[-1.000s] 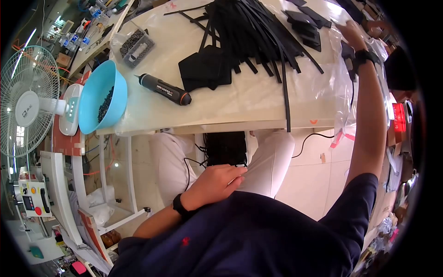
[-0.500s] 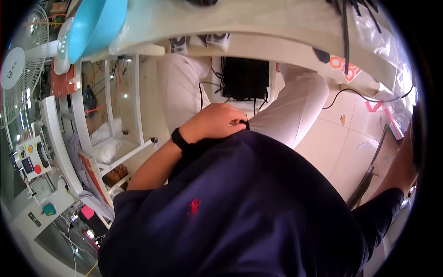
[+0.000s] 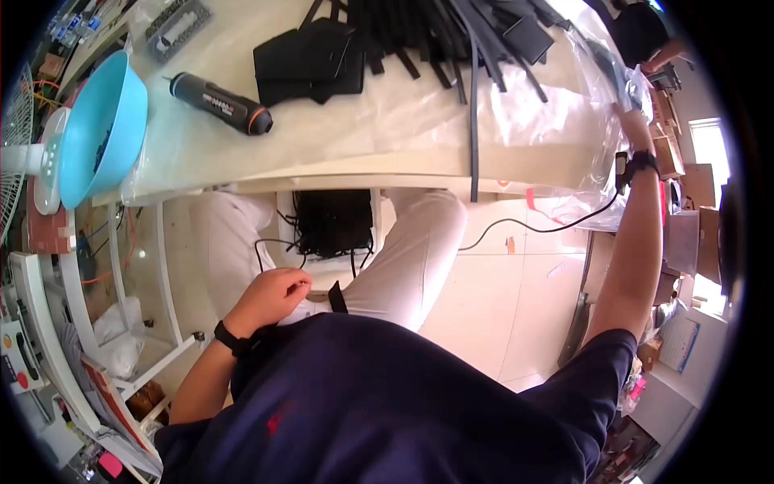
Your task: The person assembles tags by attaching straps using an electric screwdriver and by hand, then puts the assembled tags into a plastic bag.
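My left hand rests over my lap with its fingers curled in, and I see nothing in it. A loose black strap end stands just beside it, apart from the fingers. My right hand reaches to the table's far right, at a clear plastic bag; its fingers are too small and blurred to read. A black wristband with a cable sits on the right wrist. On the table lie a pile of black strips, flat black pieces and a power screwdriver.
A turquoise bowl stands at the table's left edge, by a white fan. A clear box of small parts is at the back left. Under the table sits a black bundle. Another person's arm shows at upper right.
The view has tipped up and shifted right, bringing the tabletop into sight. My right arm has swung forward to the table's right side. My left hand stays at the lap.
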The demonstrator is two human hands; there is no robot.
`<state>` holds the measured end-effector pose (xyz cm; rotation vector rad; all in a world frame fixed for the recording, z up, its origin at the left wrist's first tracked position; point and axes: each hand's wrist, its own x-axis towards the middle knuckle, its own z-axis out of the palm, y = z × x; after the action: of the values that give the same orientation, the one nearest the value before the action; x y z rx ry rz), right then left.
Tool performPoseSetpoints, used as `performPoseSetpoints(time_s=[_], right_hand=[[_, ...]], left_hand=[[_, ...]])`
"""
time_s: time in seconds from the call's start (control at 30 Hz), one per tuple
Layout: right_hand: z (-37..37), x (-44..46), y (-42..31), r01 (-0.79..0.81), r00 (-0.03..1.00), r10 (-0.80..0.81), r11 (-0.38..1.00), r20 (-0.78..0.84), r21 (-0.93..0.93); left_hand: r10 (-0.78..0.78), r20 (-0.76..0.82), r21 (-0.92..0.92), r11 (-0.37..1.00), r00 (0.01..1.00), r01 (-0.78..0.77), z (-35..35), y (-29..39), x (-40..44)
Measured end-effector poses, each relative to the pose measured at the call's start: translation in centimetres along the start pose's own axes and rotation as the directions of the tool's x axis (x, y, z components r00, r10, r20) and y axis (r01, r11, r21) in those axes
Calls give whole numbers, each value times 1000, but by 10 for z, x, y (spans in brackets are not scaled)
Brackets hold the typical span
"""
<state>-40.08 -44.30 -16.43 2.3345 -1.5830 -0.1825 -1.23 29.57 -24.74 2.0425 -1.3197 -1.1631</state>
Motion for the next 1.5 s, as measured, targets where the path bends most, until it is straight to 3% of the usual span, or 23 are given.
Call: performPoseSetpoints(time_s=[0.07, 0.13, 0.17, 0.23, 0.3, 0.33, 0.47, 0.57, 0.63, 0.7, 0.73, 0.8, 0.9, 0.97, 1.03, 1.07, 1.13, 1.2, 1.23, 1.27, 1.33, 1.4, 1.5], right_hand=[[20, 19, 42, -17, 993, 28, 995, -116, 94], [25, 21, 63, 271, 946, -317, 886, -65, -376], [13, 11, 57, 272, 945, -320, 886, -72, -375], [-14, -7, 48, -161, 881, 256, 953, -398, 258], [6, 39, 124, -61, 888, 134, 982, -439, 177], [-52, -2, 80, -172, 839, 379, 866, -390, 470], [-133, -46, 61, -127, 813, 482, 693, -326, 709], [-170, -66, 74, 85, 822, 226, 858, -523, 506], [-230, -142, 7, 114, 895, 266, 641, -359, 759], [-255, -177, -2, 313, 861, 113, 652, -497, 691], [-273, -206, -20, 243, 896, 124, 666, -426, 705], [-268, -208, 27, 595, 655, -283, 765, -700, 247], [-312, -308, -40, 405, 829, -24, 715, -559, 570], [-325, -369, -95, 300, 889, 77, 648, -452, 700], [-329, -425, -157, 127, 956, 145, 575, -254, 808], [-318, -453, -192, 296, 903, 72, 609, -423, 736], [-311, -476, -247, 658, 753, -414, 479, -512, 580], [-291, -485, -295, 811, 573, -573, 292, -587, 507], [-278, -491, -311, 734, 622, -579, 195, -528, 651], [-263, -493, -321, 684, 658, -554, 157, -510, 712], [-237, -499, -338, 611, 694, -541, 96, -474, 785], [-217, -495, -357, 616, 633, -580, -24, -513, 787], [-191, -491, -393, 606, 605, -649, 0, -461, 795]], left_hand=[[115, -36, 57, 992, 993, -112, 3, 3, 8], [210, -54, 104, 973, 976, -204, 5, 9, 9], [210, -61, 107, 973, 976, -202, 5, 14, 10], [265, -79, 77, 963, 961, -259, 5, 19, 8], [275, -89, 79, 960, 957, -268, 8, 23, 4], [295, -103, 69, 955, 950, -289, 8, 25, 3], [357, -126, 33, 934, 925, -356, 12, 32, -1], [405, -125, -1, 913, 906, -409, 11, 41, -5], [439, -128, -17, 896, 889, -445, 12, 45, -3], [490, -104, -48, 867, 866, -496, 12, 47, -3], [494, -104, -47, 864, 863, -501, 11, 49, -1], [512, -78, -125, 846, 856, -518, 10, 53, 1], [397, 69, -441, 835, 915, -328, -1, 65, 0], [481, 150, -792, 581, 864, -186, 2, 54, 10], [479, 297, -944, 278, 826, 178, 4, 51, 17], [442, 334, -942, 187, 833, 278, 8, 45, 21], [448, 326, -945, 121, 832, 305, 9, 35, 21], [551, 264, -937, -47, 792, 345, 5, 28, -8], [580, 205, -953, -67, 789, 297, 5, 17, -18], [557, 202, -954, -75, 806, 291, 1, 9, -28], [438, 100, -978, 207, 893, 8, -8, -7, -55], [318, 71, -968, 249, 946, -11, -19, -31, -72], [98, -12, -945, 325, 995, -44, -35, -61, -93]])
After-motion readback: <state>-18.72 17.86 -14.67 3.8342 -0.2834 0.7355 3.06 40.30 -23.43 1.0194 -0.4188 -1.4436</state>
